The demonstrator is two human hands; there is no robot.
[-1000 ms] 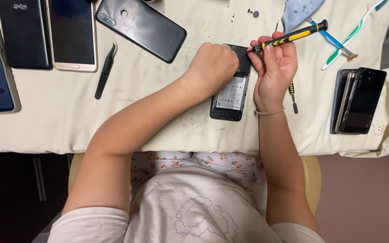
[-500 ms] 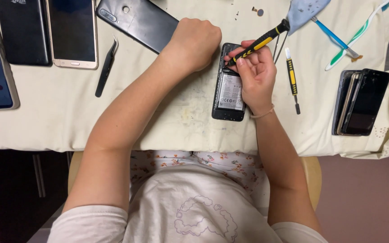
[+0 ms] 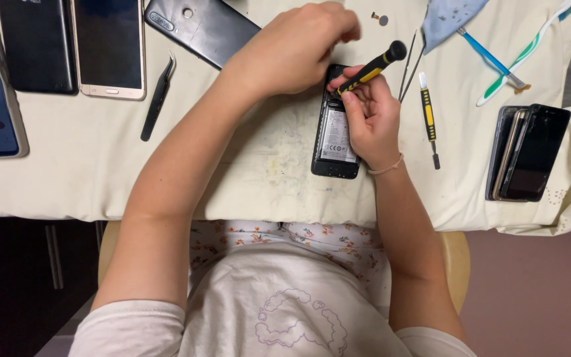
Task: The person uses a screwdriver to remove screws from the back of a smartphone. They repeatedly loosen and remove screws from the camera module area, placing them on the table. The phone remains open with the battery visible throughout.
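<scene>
Phone, back off, lies on the cloth under both hands: since a second ago the left hand shifted up off it, loosely curled and empty, while the right hand grips the screwdriver, tip now lowered onto its top edge.

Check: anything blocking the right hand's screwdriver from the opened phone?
Nothing visible does. The right hand holds the yellow-black screwdriver angled down at the opened phone's top end; the left hand sits beside that end, hiding part of it.
</scene>
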